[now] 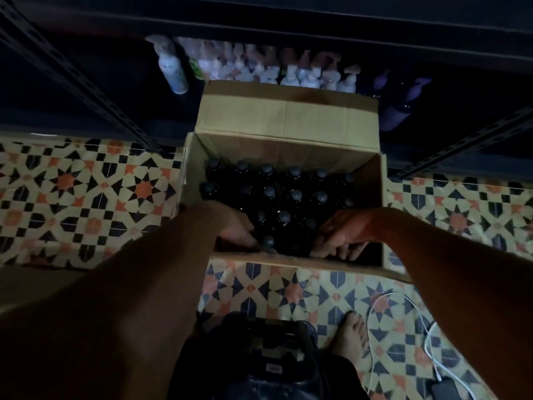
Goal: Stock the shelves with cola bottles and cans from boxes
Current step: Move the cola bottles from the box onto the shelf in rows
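The head view looks straight down into dim light, and going from left to right the patterned floor tiles (86,194) come first, then the left hand (238,228) reaching into the near left corner of the open cardboard box (285,116), its fingers bent down among the bottle necks; whether they have closed round one I cannot tell. The cola bottles (284,203) stand upright in close rows inside the box, dark with grey caps, and fill most of it. Further right, the right hand (343,238) dips in at the near right corner with its fingers curled downward by the near wall, and its grip is just as unclear. The likely trouble from here is a bottle lifted by the cap alone slipping in a poor hold, or dragging a tightly packed neighbour over as it comes up. A white cable (403,321) trails over the tiles near a bare foot (353,336) and could trip the person. The shelf (288,27) beyond the box is nearly black; pale pump bottles (271,70) on it are blurred, and both sets of fingertips are lost in shadow.
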`<state>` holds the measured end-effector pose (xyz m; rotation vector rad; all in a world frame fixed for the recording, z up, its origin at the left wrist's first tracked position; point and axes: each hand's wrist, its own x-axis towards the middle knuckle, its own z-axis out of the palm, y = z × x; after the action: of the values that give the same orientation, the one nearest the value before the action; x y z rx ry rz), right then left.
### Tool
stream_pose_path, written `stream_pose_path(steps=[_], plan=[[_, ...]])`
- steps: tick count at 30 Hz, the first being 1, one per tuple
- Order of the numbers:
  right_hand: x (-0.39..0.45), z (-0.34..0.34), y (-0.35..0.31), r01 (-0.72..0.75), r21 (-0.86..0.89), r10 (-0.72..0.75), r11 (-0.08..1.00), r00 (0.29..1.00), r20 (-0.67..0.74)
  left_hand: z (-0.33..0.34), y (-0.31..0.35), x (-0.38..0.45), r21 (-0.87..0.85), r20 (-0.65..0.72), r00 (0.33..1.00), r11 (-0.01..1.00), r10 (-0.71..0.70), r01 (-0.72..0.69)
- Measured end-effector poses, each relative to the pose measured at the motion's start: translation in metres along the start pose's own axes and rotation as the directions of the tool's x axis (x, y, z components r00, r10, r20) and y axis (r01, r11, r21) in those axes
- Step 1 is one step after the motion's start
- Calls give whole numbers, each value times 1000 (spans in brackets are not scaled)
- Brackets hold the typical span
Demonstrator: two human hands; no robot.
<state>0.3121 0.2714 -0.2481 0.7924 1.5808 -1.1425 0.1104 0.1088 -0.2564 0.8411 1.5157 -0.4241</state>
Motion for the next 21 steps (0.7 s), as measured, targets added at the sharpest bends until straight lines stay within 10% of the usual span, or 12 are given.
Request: stream_pose_path(steps=[14,21], plan=[[44,57,36,251,-35,-251,967,926,-281,53,12,38,55,-305,903,953,301,-299],[52,68,24,261,-392,-393,882,867,-307,56,18,44,162,-293,875,922,385,-351]])
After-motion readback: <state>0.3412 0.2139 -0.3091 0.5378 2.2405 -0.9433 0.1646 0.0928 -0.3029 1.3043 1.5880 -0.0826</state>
